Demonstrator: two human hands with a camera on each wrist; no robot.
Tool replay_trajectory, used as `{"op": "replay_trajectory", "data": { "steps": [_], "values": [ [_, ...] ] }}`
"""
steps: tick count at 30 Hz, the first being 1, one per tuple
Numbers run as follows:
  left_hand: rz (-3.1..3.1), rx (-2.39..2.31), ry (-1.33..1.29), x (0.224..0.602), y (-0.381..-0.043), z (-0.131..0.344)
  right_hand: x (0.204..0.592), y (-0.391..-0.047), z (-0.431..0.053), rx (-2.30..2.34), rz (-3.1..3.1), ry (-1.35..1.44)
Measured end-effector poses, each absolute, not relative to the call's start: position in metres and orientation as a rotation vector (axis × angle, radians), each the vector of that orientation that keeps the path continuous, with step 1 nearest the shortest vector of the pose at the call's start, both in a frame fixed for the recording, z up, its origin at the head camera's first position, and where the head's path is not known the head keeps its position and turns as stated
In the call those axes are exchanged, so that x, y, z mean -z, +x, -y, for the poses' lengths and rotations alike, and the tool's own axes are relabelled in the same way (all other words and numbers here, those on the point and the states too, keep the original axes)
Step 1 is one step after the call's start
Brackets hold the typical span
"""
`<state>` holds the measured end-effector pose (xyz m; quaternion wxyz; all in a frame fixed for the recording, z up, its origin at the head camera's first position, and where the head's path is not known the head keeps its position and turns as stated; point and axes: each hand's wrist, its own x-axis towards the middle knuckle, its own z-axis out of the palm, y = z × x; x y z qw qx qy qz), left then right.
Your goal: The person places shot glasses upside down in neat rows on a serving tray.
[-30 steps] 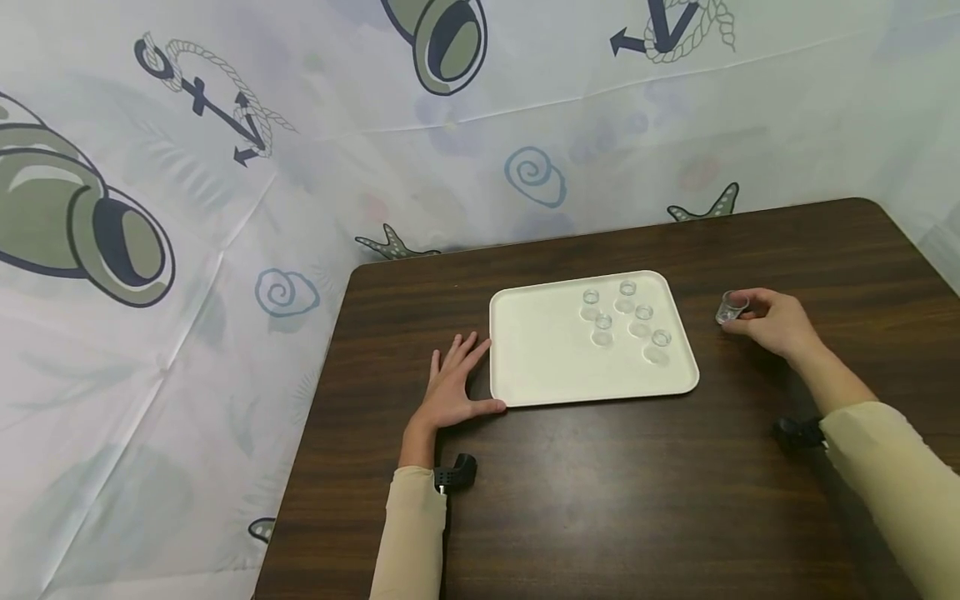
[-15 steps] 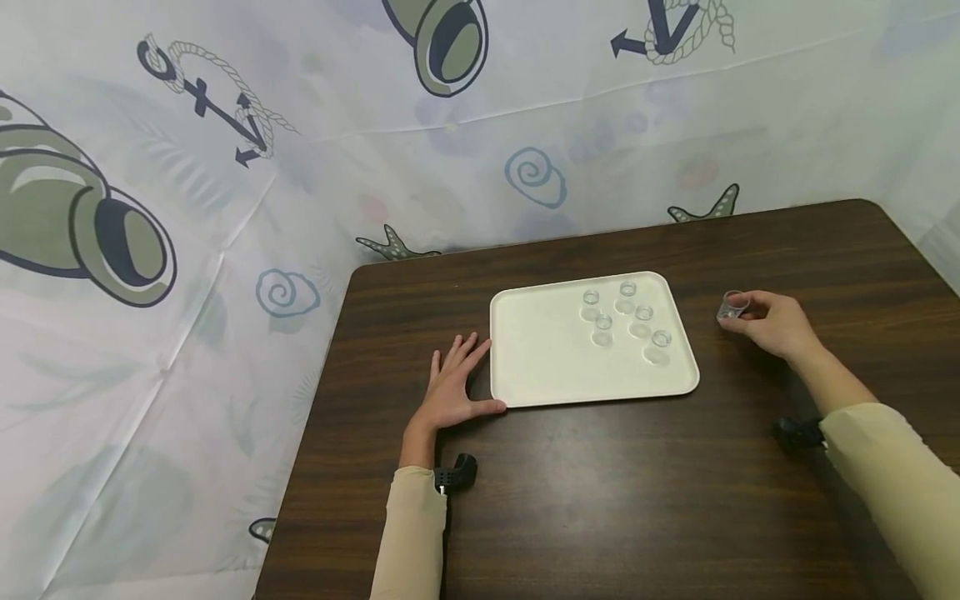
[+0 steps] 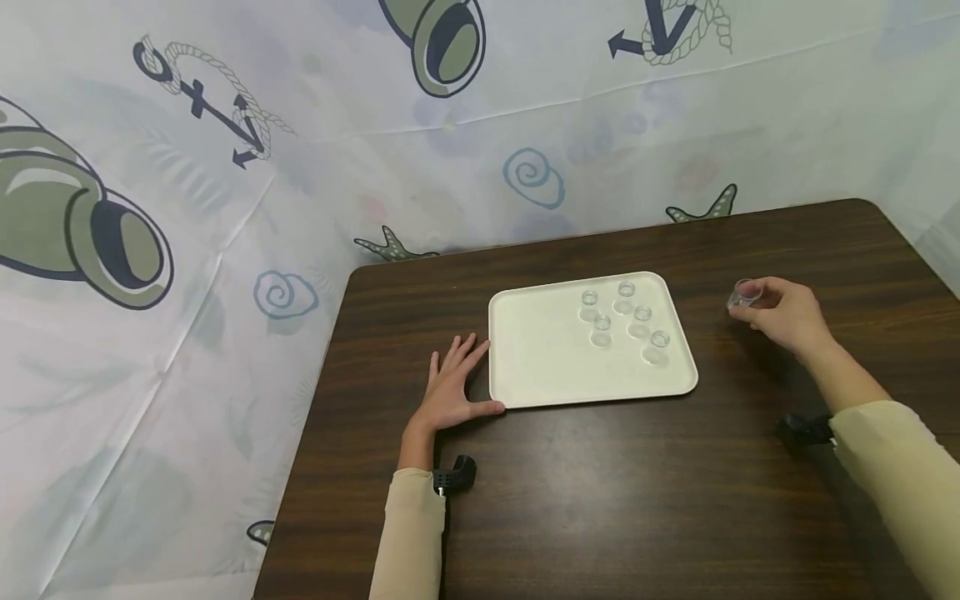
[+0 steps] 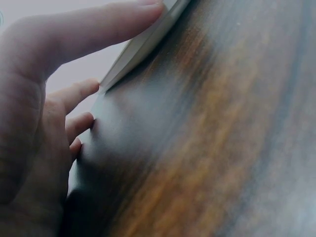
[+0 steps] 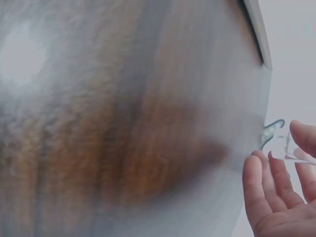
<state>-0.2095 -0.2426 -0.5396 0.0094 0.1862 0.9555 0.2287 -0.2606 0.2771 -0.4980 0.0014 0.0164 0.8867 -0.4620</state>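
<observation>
Thumb and fingers of my right hand (image 3: pixel 791 317) pinch a small clear shot glass (image 3: pixel 742 295), right of the tray. In the right wrist view part of that glass (image 5: pixel 286 148) shows between thumb and fingertips, with the hand above the tabletop. A white rectangular tray (image 3: pixel 551 350) lies on the table, bearing several small clear glasses (image 3: pixel 642 314) on its right half. At the tray's left end, my left hand (image 3: pixel 446 396) is spread, its thumb at the near corner and index finger against the left edge; the left wrist view shows both at the rim (image 4: pixel 131 59).
The dark wood table (image 3: pixel 600 500) reaches back to a patterned cloth (image 3: pixel 450 183) with sea motifs, which also hangs along the left side. Each wrist wears a black camera, such as the left one (image 3: pixel 456 475).
My right hand has moved a little up and to the right in the head view, carrying the shot glass up off the table. The left hand and the tray have stayed in place.
</observation>
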Motion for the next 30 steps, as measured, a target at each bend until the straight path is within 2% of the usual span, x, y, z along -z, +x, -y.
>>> {"op": "replay_trajectory", "data": {
  "steps": [9, 19, 30],
  "values": [
    [-2.981, -0.715, 0.578, 0.54, -0.21, 0.244, 0.479, -0.263, -0.259, 1.348, -2.963, -0.098],
    [-2.983, -0.725, 0.585, 0.54, -0.209, 0.243, 0.45, -0.254, -0.216, 1.171, -3.126, -0.571],
    [-2.986, -0.732, 0.577, 0.541, -0.209, 0.243, 0.432, -0.24, -0.168, 0.525, -3.196, -1.16]
  ]
}}
